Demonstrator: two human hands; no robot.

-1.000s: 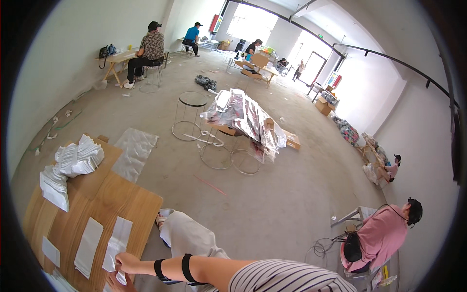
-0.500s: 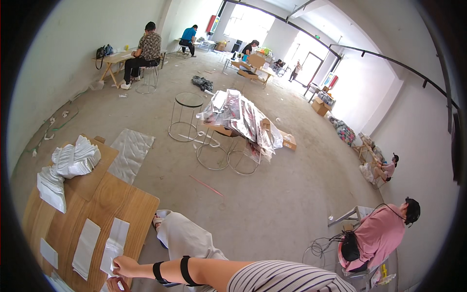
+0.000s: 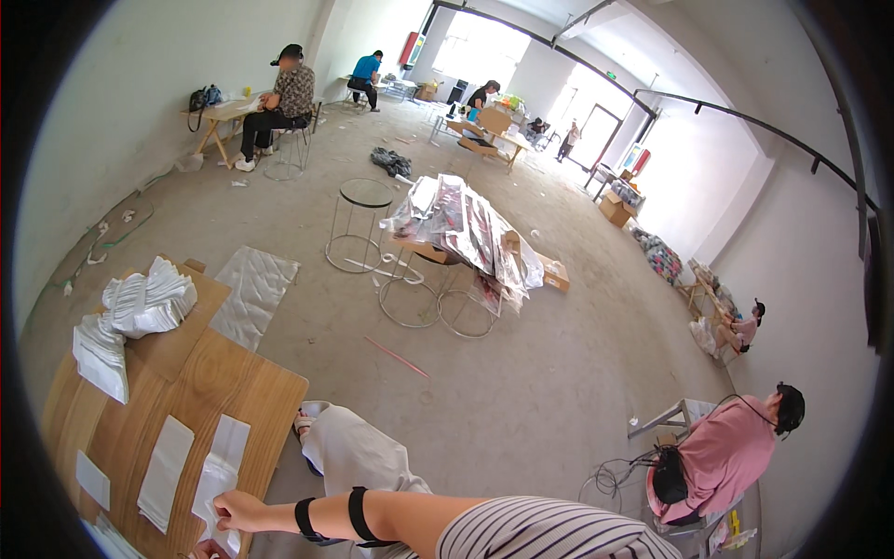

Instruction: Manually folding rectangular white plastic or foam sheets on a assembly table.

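My right hand (image 3: 239, 511) has its fingers closed at the edge of a flat white paper-like strip (image 3: 220, 463) lying near the right side of the wooden table (image 3: 244, 388). Just below it, at the picture's lower edge, my left hand (image 3: 210, 552) shows only in part, and its fingers are mostly cut off. Left of that strip lies a stack of similar white strips (image 3: 166, 473). Farther left on the tabletop is a smaller white piece (image 3: 92, 482). Toward the table's far end rest a banded bundle of white folded pieces (image 3: 149, 298) and another white stack (image 3: 100, 359).
A cardboard sheet (image 3: 177, 347) lies under the bundle. Beyond the table are a plastic sheet (image 3: 253, 296) on the floor, a wire stool (image 3: 365, 193) and a plastic-covered pile (image 3: 456, 224). A person in pink (image 3: 712, 456) sits at right; others work farther off.
My left hand has moved down, further out of the picture. My right hand stays nearly in place at the strip. The person at the far left table has lifted their head.
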